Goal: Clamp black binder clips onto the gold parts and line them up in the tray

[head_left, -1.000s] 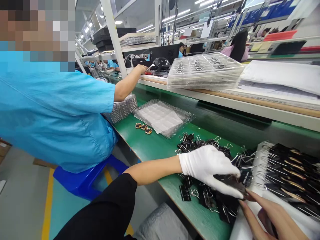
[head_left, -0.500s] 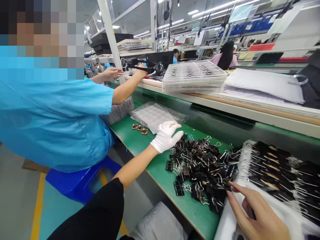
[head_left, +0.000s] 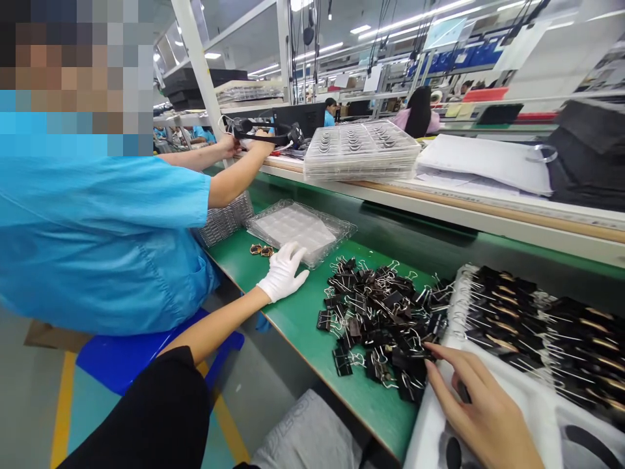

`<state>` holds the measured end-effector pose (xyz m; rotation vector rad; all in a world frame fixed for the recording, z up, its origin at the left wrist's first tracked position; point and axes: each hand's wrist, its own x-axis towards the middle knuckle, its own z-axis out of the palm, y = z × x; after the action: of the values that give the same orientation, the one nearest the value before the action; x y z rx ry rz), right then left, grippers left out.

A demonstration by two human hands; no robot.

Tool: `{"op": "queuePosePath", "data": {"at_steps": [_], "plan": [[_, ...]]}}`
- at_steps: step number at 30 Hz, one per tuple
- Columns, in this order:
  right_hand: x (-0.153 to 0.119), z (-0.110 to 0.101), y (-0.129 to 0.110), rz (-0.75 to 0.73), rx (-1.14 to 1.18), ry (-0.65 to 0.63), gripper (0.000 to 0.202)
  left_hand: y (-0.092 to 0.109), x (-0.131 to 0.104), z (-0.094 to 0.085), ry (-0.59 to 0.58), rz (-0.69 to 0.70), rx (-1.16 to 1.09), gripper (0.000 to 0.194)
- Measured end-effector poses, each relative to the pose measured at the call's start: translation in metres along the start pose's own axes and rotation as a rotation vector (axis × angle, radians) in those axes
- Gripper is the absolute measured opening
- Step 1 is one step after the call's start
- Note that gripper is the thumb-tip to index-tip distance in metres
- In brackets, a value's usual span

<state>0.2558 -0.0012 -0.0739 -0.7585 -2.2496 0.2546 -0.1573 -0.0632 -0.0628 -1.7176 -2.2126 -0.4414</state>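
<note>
My white-gloved left hand (head_left: 283,272) lies open, empty, left of the loose black binder clip pile (head_left: 385,319); my bare right hand (head_left: 483,417) rests spread, holding nothing, at its right edge.

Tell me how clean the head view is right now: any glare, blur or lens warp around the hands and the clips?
Head view: even overhead strip lighting, soft shadows only. Left hand in its white glove is sharp, the binder clips too. Right hand is slightly soft at the frame's bottom. Mild glare on the clear tray. Wide-angle warp bends the shelf edge and posts.
</note>
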Motion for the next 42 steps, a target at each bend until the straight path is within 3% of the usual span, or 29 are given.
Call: {"op": "queuePosePath", "data": {"at_steps": [4,8,11,14,20,26,30,34,42], "plan": [[0.001,-0.001,-0.003,0.008,0.011,0.0,0.03,-0.026,-0.012,-0.006,0.067,-0.202,0.086,0.068],[0.004,-0.002,-0.009,-0.013,0.008,0.023,0.028,-0.068,-0.016,-0.011,0.014,-0.429,0.104,0.078],[0.004,-0.001,-0.009,-0.027,-0.001,0.03,0.027,-0.089,-0.011,-0.01,-0.057,-0.399,0.076,0.077],[0.002,-0.001,-0.007,-0.022,-0.014,0.023,0.027,-0.096,-0.006,-0.008,-0.131,-0.316,0.047,0.07],[0.0,0.0,-0.006,-0.01,-0.036,0.016,0.025,-0.08,-0.019,-0.01,-0.173,-0.129,-0.01,0.054],[0.001,0.0,-0.006,0.0,-0.011,0.002,0.025,-0.071,-0.031,-0.011,-0.132,-0.09,-0.044,0.084],[0.001,0.0,-0.006,-0.004,-0.004,0.002,0.024,-0.069,-0.02,-0.013,-0.185,0.048,-0.085,0.074],[0.002,-0.001,-0.008,-0.001,-0.017,0.001,0.023,-0.05,-0.017,-0.013,-0.199,0.14,-0.107,0.061],[0.003,0.001,-0.008,0.027,-0.002,-0.007,0.022,-0.006,-0.019,-0.007,-0.092,0.151,-0.127,0.064]]}}
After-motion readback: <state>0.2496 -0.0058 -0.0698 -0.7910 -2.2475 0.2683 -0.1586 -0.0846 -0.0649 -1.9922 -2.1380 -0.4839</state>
